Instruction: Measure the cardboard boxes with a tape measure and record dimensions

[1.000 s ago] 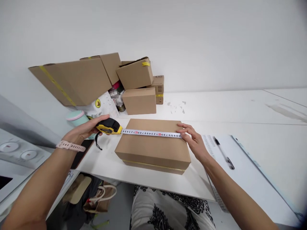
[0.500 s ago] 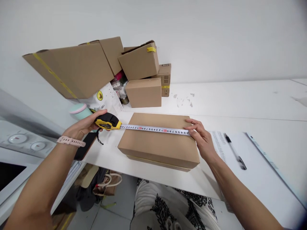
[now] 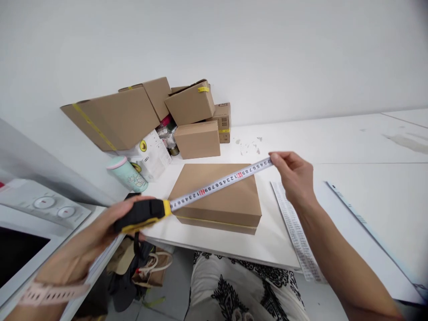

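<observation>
left hand (image 3: 87,243), motion-blurred, clasps the tape measure (image 3: 142,215) by its case; right hand (image 3: 294,177) pinches the blade (image 3: 220,182) at its hidden tip. the blade runs slantwise above the cardboard box (image 3: 217,203) lying on the white table (image 3: 334,142); more boxes (image 3: 190,103) stack against the bare wall (image 3: 267,53).

Pink wristband (image 3: 50,292), b/w patterned clothes (image 3: 234,285)

The tape measure (image 3: 140,215) is lifting off the flat cardboard box (image 3: 217,196), its blade now slanting diagonally above it. The left hand (image 3: 90,240) is pulling nearer and lower while the right hand (image 3: 294,178) is rising past the box's far right corner
</observation>
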Tool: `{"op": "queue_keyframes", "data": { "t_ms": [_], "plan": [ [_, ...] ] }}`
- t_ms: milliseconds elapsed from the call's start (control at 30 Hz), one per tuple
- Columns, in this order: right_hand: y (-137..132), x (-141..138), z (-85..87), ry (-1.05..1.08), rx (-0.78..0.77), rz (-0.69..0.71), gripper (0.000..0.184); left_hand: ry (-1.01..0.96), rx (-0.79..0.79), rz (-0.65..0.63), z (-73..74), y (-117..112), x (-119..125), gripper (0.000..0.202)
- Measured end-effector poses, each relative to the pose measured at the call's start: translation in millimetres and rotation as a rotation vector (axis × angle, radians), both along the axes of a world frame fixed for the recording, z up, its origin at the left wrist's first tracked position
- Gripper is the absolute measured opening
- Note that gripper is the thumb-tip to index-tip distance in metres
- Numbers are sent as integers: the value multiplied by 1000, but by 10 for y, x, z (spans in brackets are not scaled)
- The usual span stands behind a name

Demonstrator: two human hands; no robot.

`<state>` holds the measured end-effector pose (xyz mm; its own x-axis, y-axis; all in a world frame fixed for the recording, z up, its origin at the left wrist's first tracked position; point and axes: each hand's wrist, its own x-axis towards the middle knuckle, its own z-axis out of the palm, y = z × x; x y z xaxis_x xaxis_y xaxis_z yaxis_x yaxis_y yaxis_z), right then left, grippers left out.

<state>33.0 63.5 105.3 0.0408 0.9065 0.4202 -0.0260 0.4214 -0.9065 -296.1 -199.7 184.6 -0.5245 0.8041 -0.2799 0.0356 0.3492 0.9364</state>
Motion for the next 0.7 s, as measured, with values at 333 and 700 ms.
{"op": "queue_keyframes", "data": {
  "t_ms": [333,700],
  "plan": [
    [582,-815,157,-366,-298,493,24,-682,-20,-338,-790,-621,1213,69],
    [625,-1159,157,-510,-300,622,29,-735,-95,-240,-985,-830,1251,76]
  ]
}}
